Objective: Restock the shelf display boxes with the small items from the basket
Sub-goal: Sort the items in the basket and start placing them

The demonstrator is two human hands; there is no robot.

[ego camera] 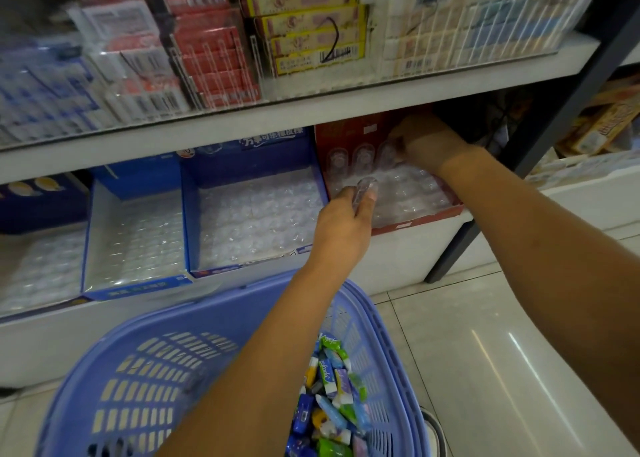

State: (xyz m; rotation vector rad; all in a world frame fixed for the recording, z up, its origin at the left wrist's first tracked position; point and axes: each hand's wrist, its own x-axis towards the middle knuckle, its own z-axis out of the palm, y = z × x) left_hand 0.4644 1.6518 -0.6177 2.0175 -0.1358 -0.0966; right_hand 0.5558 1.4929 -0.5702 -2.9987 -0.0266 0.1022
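- The restocking is looking barely begun: the clear moulded trays in the blue cardboard display boxes point(214, 271) are showing bare pockets, and the tray in the red cardboard display box point(415, 223) is looking mostly bare too.
- The left hand point(341, 221) is pinching a small clear plastic piece point(364, 189) between thumb and fingers, just over the front-left corner of the red box.
- The right hand point(427, 143) is reaching to the back row of that box with fingers curled; blur is hiding whether it is holding anything.
- The small colourful wrapped items point(332, 394) are lying heaped in the lilac slotted plastic basket point(207, 314) below the arms, so nearly all the filling is probably left to do.
- The boxes are sitting side by side on a white lower shelf board point(69, 346); above it, another white shelf point(242, 110) is carrying red, yellow and white packets point(214, 51).
- A black upright post point(540, 145) is framing the unit on the right, and glossy pale floor tiles point(485, 352) are reflecting the lights.
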